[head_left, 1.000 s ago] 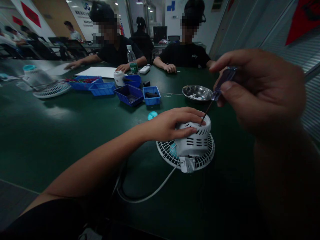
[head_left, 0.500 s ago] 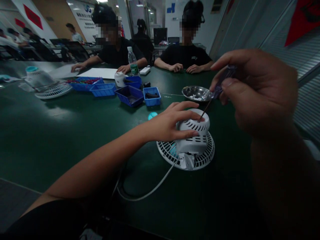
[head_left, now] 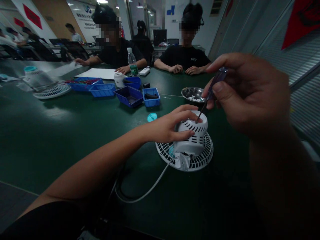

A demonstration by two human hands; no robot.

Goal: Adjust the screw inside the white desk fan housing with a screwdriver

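Observation:
A white fan [head_left: 190, 146] lies grille-down on the green table, its slotted motor housing pointing up and a white cord [head_left: 155, 185] looping from its side. My left hand [head_left: 171, 126] rests around the left and top of the housing, fingers curved over it. In my right hand [head_left: 255, 95] is a screwdriver [head_left: 216, 81] with a clear purplish handle, held between thumb and fingers. Its shaft slants down to the left, and the tip meets the top of the housing beside my left fingertips. Any screw under the tip is too small to see.
Behind the fan are a metal bowl [head_left: 185, 94] with small white parts, a turquoise round cap [head_left: 151, 117] and several blue bins [head_left: 129, 97]. A bottle [head_left: 133, 63] stands farther back. Another fan [head_left: 51, 90] lies at left. Two people sit across the table.
My right hand and the screwdriver handle have shifted slightly left, with the tip still at the housing. My left hand keeps its place on the fan. A person opposite has lifted a sheet's edge.

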